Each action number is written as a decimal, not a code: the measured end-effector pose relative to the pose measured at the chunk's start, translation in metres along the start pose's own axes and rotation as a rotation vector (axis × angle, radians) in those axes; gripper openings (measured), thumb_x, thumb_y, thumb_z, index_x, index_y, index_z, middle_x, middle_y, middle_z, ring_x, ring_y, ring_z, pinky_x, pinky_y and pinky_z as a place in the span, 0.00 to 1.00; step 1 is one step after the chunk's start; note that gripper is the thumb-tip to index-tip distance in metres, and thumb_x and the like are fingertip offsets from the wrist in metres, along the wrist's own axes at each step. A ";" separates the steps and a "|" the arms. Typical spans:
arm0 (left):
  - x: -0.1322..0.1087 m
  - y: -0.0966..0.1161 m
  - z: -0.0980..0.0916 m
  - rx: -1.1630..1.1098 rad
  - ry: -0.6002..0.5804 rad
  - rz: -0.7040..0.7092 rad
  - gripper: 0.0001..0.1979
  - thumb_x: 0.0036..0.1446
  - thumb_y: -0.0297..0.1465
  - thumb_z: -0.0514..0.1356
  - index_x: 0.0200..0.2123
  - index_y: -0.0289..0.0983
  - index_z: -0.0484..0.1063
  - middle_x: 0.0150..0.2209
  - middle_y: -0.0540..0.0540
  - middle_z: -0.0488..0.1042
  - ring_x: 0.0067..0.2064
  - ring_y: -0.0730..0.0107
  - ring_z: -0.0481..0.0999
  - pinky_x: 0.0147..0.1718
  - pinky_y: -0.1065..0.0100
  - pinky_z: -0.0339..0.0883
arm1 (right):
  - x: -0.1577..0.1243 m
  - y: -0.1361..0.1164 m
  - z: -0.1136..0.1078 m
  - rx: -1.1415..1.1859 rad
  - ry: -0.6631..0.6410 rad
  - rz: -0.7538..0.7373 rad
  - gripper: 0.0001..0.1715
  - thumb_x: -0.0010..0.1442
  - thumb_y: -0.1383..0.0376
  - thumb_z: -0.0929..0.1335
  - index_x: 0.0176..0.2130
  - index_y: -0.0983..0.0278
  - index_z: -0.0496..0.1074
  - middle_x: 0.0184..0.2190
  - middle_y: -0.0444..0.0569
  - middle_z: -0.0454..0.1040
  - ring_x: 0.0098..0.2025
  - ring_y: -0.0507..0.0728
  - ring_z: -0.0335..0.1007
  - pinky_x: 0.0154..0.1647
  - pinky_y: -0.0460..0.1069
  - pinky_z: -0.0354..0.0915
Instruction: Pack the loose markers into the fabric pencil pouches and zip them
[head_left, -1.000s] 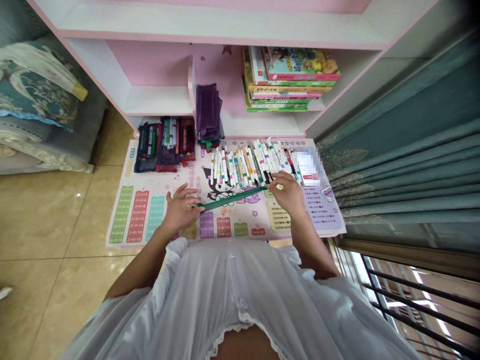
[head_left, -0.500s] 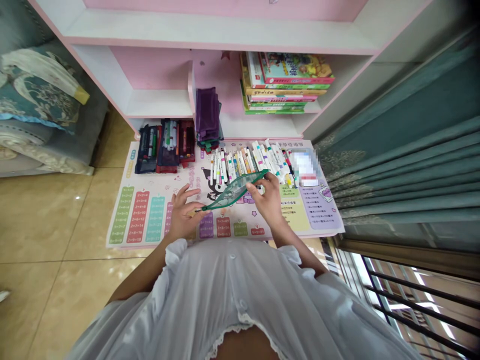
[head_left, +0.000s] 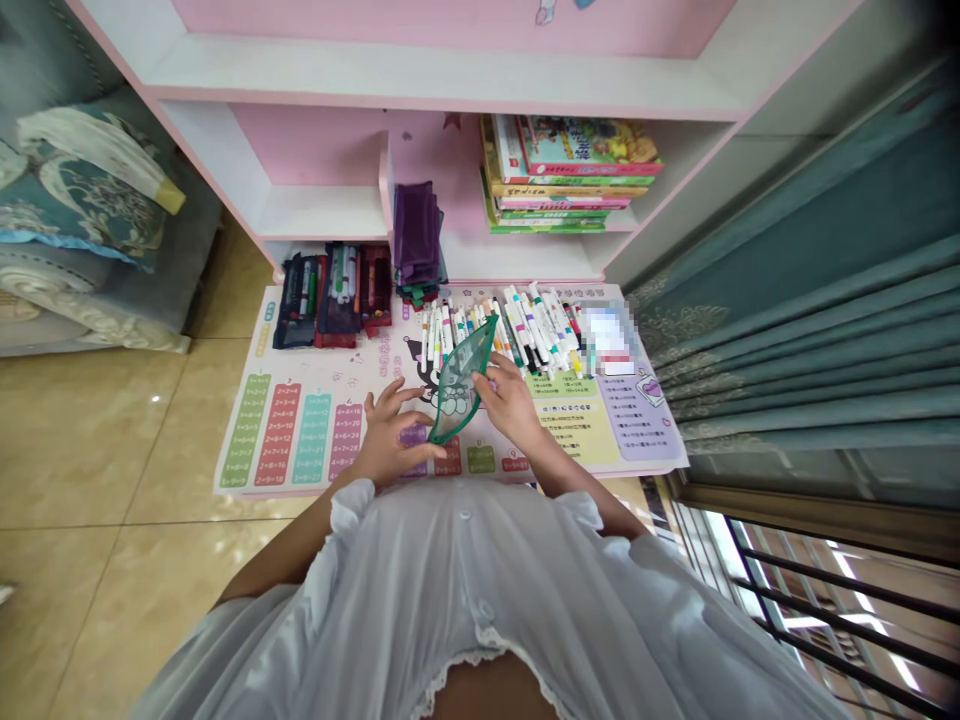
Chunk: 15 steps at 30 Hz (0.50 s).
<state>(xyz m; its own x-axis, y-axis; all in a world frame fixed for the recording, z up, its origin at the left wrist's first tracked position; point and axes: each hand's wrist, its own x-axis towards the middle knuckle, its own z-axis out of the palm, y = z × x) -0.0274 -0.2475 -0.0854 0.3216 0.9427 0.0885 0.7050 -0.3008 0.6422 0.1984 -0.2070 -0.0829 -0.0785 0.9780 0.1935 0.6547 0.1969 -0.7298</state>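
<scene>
A green mesh zip pouch stands tilted above the desk mat, its mouth parted. My right hand is closed on the pouch's right edge, thumb and fingers pinching it. By its lower left end is my left hand, with fingers spread and the thumb close to the bottom corner; whether that thumb touches the mesh is hard to see. Just behind the pouch lies a wide row of white markers with coloured bands, partly covered by it.
Filled mesh pouches lie at the mat's back left. A pile of purple pouches leans by the shelf divider. Stacked books sit on the shelf. A blurred white item lies right of the markers, on the printed mat.
The pouch has swung from a flat slant to a steeper angle, its upper tip moving left. My left fingers have come off its corner and spread; my right hand has shifted slightly left.
</scene>
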 end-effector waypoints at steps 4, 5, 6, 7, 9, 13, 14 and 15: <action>0.010 -0.004 -0.008 -0.088 0.066 -0.035 0.13 0.58 0.45 0.59 0.35 0.44 0.77 0.58 0.45 0.69 0.67 0.51 0.56 0.64 0.42 0.45 | 0.007 -0.003 -0.002 0.017 -0.147 -0.101 0.21 0.65 0.59 0.60 0.21 0.60 0.61 0.50 0.57 0.72 0.58 0.62 0.65 0.57 0.57 0.63; 0.013 -0.004 -0.009 -0.094 0.105 -0.072 0.14 0.60 0.44 0.57 0.33 0.43 0.76 0.58 0.45 0.70 0.67 0.52 0.57 0.64 0.42 0.46 | 0.008 -0.004 -0.001 0.025 -0.183 -0.126 0.21 0.65 0.60 0.60 0.21 0.60 0.60 0.49 0.56 0.73 0.59 0.61 0.64 0.57 0.56 0.63; 0.016 -0.004 -0.010 -0.089 0.137 -0.112 0.15 0.60 0.44 0.57 0.30 0.42 0.75 0.57 0.45 0.71 0.66 0.52 0.58 0.63 0.41 0.45 | 0.009 -0.005 0.001 0.031 -0.216 -0.148 0.21 0.66 0.60 0.60 0.22 0.60 0.60 0.49 0.56 0.73 0.60 0.61 0.64 0.56 0.56 0.64; 0.018 -0.003 -0.011 -0.075 0.161 -0.149 0.15 0.59 0.44 0.58 0.27 0.41 0.74 0.56 0.45 0.71 0.66 0.51 0.58 0.63 0.40 0.44 | 0.010 -0.006 0.004 0.035 -0.247 -0.167 0.21 0.66 0.60 0.60 0.22 0.60 0.60 0.49 0.55 0.73 0.60 0.60 0.64 0.56 0.56 0.64; 0.022 -0.001 -0.012 -0.038 0.169 -0.193 0.16 0.55 0.45 0.61 0.23 0.40 0.72 0.55 0.45 0.72 0.65 0.47 0.59 0.62 0.36 0.40 | 0.010 -0.006 0.010 0.029 -0.303 -0.195 0.20 0.66 0.60 0.60 0.23 0.60 0.62 0.50 0.55 0.72 0.59 0.60 0.64 0.56 0.56 0.64; 0.022 -0.003 -0.009 -0.004 0.128 -0.226 0.13 0.54 0.41 0.63 0.22 0.41 0.72 0.54 0.46 0.74 0.65 0.49 0.60 0.62 0.34 0.39 | 0.010 -0.002 0.020 0.004 -0.360 -0.229 0.18 0.66 0.61 0.61 0.25 0.61 0.64 0.52 0.55 0.71 0.57 0.59 0.66 0.57 0.56 0.64; 0.021 -0.004 -0.008 0.000 0.123 -0.231 0.12 0.54 0.39 0.63 0.22 0.41 0.72 0.54 0.46 0.74 0.65 0.49 0.60 0.62 0.34 0.39 | 0.010 -0.001 0.022 -0.003 -0.358 -0.233 0.18 0.66 0.62 0.61 0.25 0.61 0.65 0.52 0.55 0.71 0.57 0.59 0.66 0.57 0.56 0.65; 0.020 -0.006 -0.008 0.002 0.123 -0.236 0.11 0.53 0.38 0.62 0.22 0.41 0.72 0.54 0.46 0.74 0.65 0.49 0.60 0.61 0.33 0.39 | 0.010 0.001 0.023 -0.010 -0.354 -0.239 0.18 0.66 0.62 0.61 0.25 0.61 0.65 0.52 0.54 0.71 0.56 0.59 0.67 0.57 0.57 0.65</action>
<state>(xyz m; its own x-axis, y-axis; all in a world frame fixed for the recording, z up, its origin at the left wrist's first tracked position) -0.0296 -0.2255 -0.0815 0.0685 0.9972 0.0286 0.7528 -0.0704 0.6545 0.1806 -0.1952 -0.0969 -0.4810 0.8687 0.1183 0.5941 0.4222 -0.6847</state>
